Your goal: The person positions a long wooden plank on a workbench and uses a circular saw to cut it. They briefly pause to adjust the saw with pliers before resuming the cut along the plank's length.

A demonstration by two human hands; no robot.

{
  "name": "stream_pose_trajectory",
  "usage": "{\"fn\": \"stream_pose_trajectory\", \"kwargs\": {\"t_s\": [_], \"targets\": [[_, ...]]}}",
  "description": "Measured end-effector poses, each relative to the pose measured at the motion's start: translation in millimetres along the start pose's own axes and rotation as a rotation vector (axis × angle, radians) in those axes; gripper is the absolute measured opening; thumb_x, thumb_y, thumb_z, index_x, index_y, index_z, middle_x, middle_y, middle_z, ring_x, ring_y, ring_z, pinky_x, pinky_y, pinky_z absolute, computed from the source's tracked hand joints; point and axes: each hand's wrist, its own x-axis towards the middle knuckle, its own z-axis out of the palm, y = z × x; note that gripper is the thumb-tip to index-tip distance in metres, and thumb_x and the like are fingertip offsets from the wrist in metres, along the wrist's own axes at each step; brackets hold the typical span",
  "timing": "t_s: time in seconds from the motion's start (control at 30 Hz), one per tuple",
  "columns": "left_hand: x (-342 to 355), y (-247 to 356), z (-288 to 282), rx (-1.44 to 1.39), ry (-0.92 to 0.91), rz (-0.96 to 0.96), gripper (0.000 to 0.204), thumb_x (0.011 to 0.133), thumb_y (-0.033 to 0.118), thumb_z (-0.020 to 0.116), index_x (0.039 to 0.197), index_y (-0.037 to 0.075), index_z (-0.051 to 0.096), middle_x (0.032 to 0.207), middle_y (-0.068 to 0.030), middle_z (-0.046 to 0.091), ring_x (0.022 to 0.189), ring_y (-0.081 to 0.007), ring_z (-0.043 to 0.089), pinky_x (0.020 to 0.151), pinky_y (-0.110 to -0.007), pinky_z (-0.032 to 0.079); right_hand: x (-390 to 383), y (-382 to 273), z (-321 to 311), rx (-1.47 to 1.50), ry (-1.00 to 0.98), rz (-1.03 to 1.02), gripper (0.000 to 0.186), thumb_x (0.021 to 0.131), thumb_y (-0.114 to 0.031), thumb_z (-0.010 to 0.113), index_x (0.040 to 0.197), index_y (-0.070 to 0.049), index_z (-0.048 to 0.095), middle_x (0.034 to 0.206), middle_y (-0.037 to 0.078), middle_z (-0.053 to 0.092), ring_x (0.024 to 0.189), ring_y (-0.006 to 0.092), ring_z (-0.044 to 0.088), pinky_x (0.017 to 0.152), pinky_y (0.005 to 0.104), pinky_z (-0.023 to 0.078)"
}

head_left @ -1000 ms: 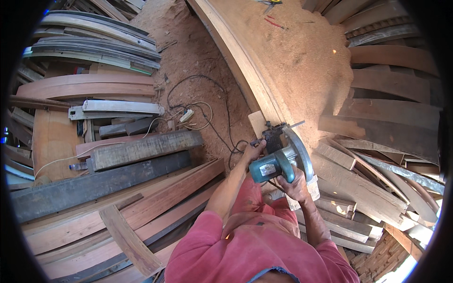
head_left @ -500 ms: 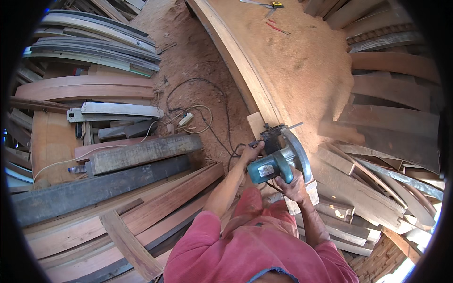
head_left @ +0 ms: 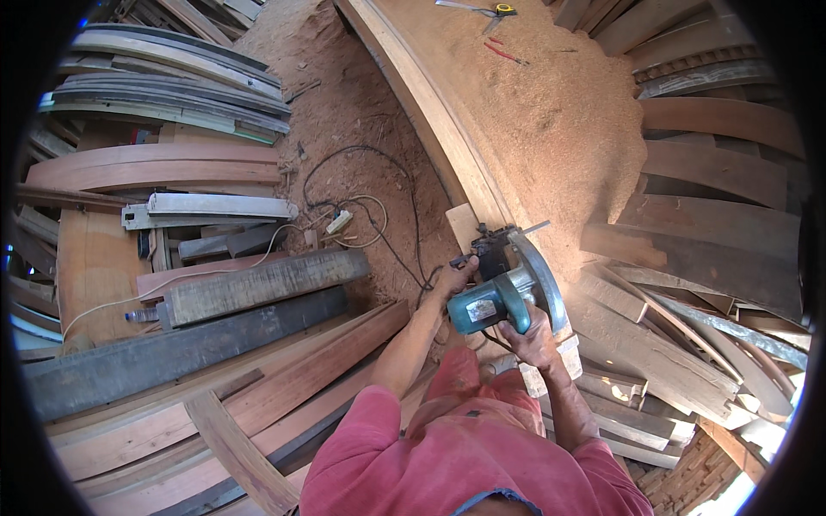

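A teal circular saw [head_left: 483,307] with a curved metal blade guard rests over the near end of a long pale wooden board [head_left: 447,116]. My right hand [head_left: 539,344] is wrapped round the saw's rear handle. At the front left of the saw's base, my left hand [head_left: 455,277] grips the dark front part, its fingers closed there. A short piece of light wood [head_left: 463,225] sticks out beside the board, just ahead of my left hand. The blade's cutting edge under the saw is hidden.
Stacked planks [head_left: 215,404] lie at the left, more timber [head_left: 671,344] at the right. A black cord [head_left: 414,206] loops over the sawdust near a white power strip [head_left: 339,222]. Red-handled pliers [head_left: 503,52] and a yellow tape measure [head_left: 505,9] lie on sawdust at the far end.
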Motion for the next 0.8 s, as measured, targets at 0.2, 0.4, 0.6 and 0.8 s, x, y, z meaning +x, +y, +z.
{"fn": "stream_pose_trajectory", "kwargs": {"t_s": [0.2, 0.4, 0.6, 0.8], "targets": [[1.3, 13.7, 1.7, -0.024, -0.034, 0.086, 0.067, 0.086, 0.066, 0.074, 0.115, 0.007, 0.071, 0.096, -0.0028, 0.069, 0.088, -0.0151, 0.060, 0.077, -0.035, 0.052, 8.1, -2.4, -0.1, 0.038, 0.001, -0.005, 0.028, 0.089, -0.006, 0.072, 0.114, 0.002, 0.064, 0.096, 0.010, 0.069, 0.091, 0.0175, 0.064, 0.085, 0.0346, 0.052], [6.1, 24.1, 1.0, -0.097, -0.023, 0.034, 0.064, 0.084, 0.067, 0.075, 0.106, 0.007, 0.072, 0.091, 0.0001, 0.067, 0.083, -0.0135, 0.058, 0.072, -0.032, 0.050, 17.5, -8.3, -0.9, 0.013, -0.019, 0.013, 0.028, 0.089, -0.004, 0.072, 0.116, 0.002, 0.064, 0.098, 0.009, 0.070, 0.093, 0.0167, 0.064, 0.086, 0.0348, 0.052], [23.2, 12.4, -11.1, -0.097, -0.046, 0.023, 0.065, 0.082, 0.071, 0.074, 0.094, 0.007, 0.068, 0.078, 0.0038, 0.058, 0.074, -0.0124, 0.052, 0.062, -0.031, 0.045, 26.0, -11.0, 1.9, 0.020, -0.026, 0.029, 0.028, 0.090, -0.005, 0.072, 0.116, 0.002, 0.063, 0.099, 0.008, 0.070, 0.093, 0.0158, 0.064, 0.086, 0.0345, 0.052], [25.4, 23.9, -16.1, -0.051, -0.042, 0.050, 0.070, 0.082, 0.074, 0.073, 0.097, 0.006, 0.070, 0.084, 0.0011, 0.063, 0.080, -0.0130, 0.055, 0.069, -0.033, 0.049, 34.7, -8.1, 4.2, 0.005, -0.026, 0.026, 0.028, 0.090, -0.004, 0.072, 0.116, 0.002, 0.063, 0.098, 0.008, 0.070, 0.092, 0.0154, 0.064, 0.085, 0.0337, 0.052]]}}
